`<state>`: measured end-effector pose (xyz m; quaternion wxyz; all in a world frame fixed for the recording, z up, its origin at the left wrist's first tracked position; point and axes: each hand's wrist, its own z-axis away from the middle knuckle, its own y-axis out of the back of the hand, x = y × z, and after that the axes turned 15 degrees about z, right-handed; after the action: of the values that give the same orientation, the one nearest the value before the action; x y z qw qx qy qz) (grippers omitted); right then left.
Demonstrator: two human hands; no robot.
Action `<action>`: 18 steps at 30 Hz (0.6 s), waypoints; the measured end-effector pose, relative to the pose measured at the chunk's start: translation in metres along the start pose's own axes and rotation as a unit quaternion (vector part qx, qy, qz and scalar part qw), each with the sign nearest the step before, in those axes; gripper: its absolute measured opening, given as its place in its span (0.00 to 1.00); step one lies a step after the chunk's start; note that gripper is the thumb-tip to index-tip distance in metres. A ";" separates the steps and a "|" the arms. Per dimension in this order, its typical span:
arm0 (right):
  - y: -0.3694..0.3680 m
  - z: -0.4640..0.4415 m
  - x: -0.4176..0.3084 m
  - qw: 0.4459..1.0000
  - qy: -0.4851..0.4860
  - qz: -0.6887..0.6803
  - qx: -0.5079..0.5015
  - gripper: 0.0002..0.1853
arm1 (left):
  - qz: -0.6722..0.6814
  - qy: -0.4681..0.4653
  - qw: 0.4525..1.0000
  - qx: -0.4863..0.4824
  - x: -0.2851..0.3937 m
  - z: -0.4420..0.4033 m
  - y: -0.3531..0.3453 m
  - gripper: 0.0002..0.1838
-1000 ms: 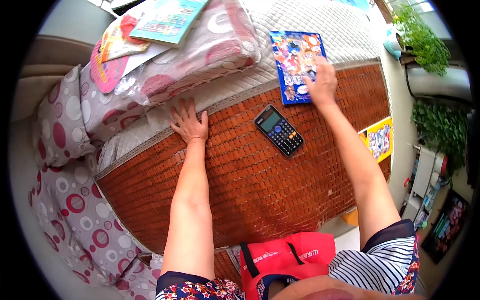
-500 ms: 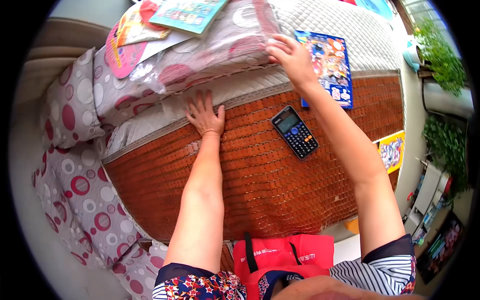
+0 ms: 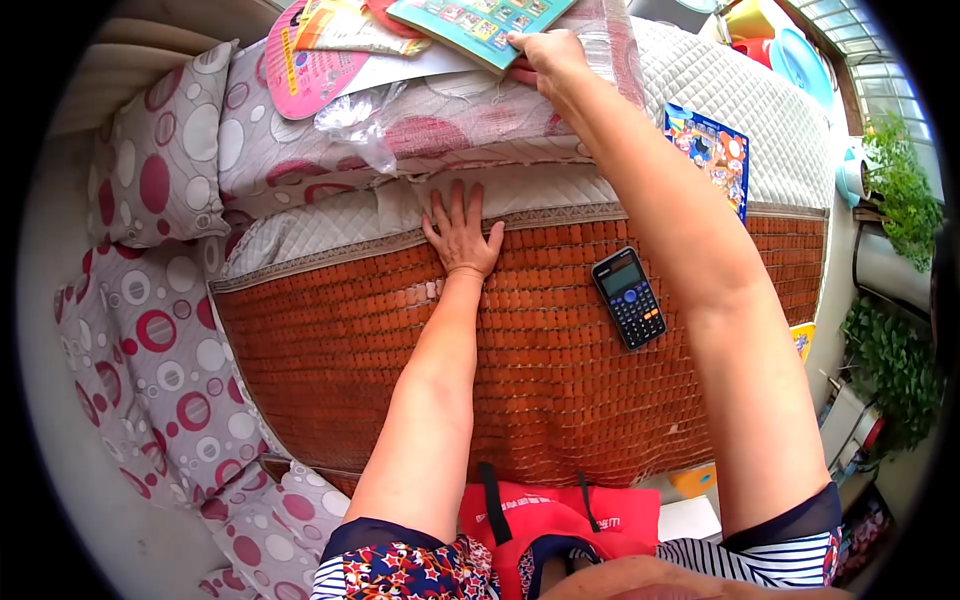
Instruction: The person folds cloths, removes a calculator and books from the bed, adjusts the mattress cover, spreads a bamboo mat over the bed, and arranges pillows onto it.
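My right hand (image 3: pixel 548 58) reaches to the top of the view and pinches the near corner of a teal book (image 3: pixel 485 28), thumb on its cover and fingers beneath. The book lies on the folded patterned bedding. My left hand (image 3: pixel 463 232) rests flat with fingers spread, where the white quilted pad meets the brown mat (image 3: pixel 400 350). A black calculator (image 3: pixel 629 298) lies on the mat between my arms. Beyond my right forearm is a blue book (image 3: pixel 728 165), partly hidden by the arm.
Left of the teal book lie a pink fan-shaped card (image 3: pixel 305 70), an orange and white packet (image 3: pixel 350 30) and clear plastic (image 3: pixel 362 130). A patterned pillow (image 3: pixel 160 150) stands at the left. A red bag (image 3: pixel 570 510) is at the near edge, plants (image 3: pixel 900 180) at the right.
My right hand has moved from the blue book up and left to the teal book and taken hold of its corner. My left hand stays flat. The view has shifted.
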<state>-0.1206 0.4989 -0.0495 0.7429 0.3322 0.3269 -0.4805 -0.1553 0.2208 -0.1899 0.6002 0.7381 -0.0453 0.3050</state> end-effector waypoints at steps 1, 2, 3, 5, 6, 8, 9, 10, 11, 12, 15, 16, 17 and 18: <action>0.003 0.005 0.003 0.999 0.006 -0.029 -0.014 0.13 | -0.004 0.000 1.000 0.000 0.000 0.000 -0.001 0.36; 0.007 0.011 0.008 0.998 0.010 -0.058 -0.028 0.12 | -0.009 0.000 1.000 -0.002 -0.001 0.000 -0.001 0.36; 0.014 0.023 0.011 0.999 0.022 -0.018 -0.026 0.12 | -0.013 0.000 1.000 -0.003 -0.001 0.000 -0.001 0.36; 0.034 0.041 0.023 0.997 0.053 0.032 -0.046 0.13 | -0.014 0.002 1.000 -0.005 0.000 0.000 0.000 0.36; 0.045 0.045 0.029 0.995 0.067 0.057 -0.055 0.13 | -0.015 0.002 1.000 -0.007 0.001 0.000 0.000 0.36; 0.057 0.031 0.055 0.971 0.143 0.189 -0.025 0.15 | -0.023 0.004 1.000 -0.003 0.000 0.001 -0.001 0.36; 0.063 0.033 0.058 0.952 0.166 0.255 -0.011 0.16 | -0.026 0.001 1.000 0.001 -0.001 0.001 -0.002 0.37; 0.068 0.043 0.054 0.928 0.187 0.321 0.003 0.17 | -0.028 -0.002 1.000 0.005 0.000 0.002 -0.003 0.37; 0.075 0.056 0.053 0.937 0.165 0.306 -0.009 0.19 | -0.043 0.001 0.999 0.003 0.001 0.001 -0.003 0.37; 0.083 0.060 0.059 0.905 0.209 0.370 0.025 0.24 | -0.052 -0.004 0.999 0.007 0.003 0.001 -0.002 0.37; 0.114 0.077 0.092 0.937 0.238 0.244 0.073 0.35 | -0.062 -0.019 0.998 0.022 0.003 0.001 -0.004 0.37; 0.132 0.079 0.108 0.905 0.264 0.297 0.152 0.34 | -0.058 -0.024 0.998 0.028 0.001 0.000 -0.006 0.37; 0.157 0.081 0.124 0.863 0.287 0.348 0.227 0.32 | -0.055 -0.029 0.998 0.033 -0.001 0.001 -0.008 0.38; 0.184 0.082 0.144 0.814 0.306 0.396 0.296 0.30 | -0.057 -0.029 0.997 0.036 -0.002 0.002 -0.008 0.37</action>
<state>0.1108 0.4193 -0.0863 0.5963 0.7667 0.2193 -0.0923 -0.1520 0.2203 -0.1982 0.5881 0.7692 -0.0096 0.2499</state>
